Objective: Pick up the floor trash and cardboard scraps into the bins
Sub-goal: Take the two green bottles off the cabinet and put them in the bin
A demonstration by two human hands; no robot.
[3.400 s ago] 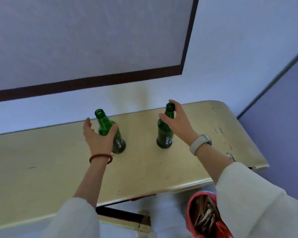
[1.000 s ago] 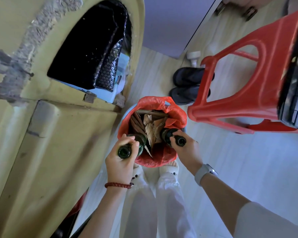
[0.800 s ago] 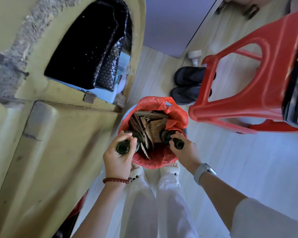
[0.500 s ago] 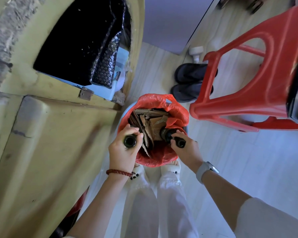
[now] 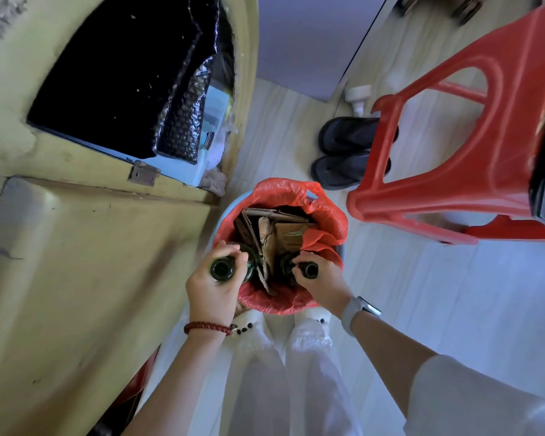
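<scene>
Bin (image 5: 225,212), red bag (image 5: 328,215): cardboard (image 5: 288,234) inside. Left hand (image 5: 213,289) grips bottle (image 5: 222,269) neck at bin's left rim; right hand (image 5: 323,283) grips second bottle (image 5: 309,270), body inside bin.

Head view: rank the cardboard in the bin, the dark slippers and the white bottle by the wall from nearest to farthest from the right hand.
From the right hand:
1. Cardboard, in the bin just beyond it.
2. Dark slippers, on the floor past the bin.
3. White bottle, at the wall behind the slippers.
</scene>
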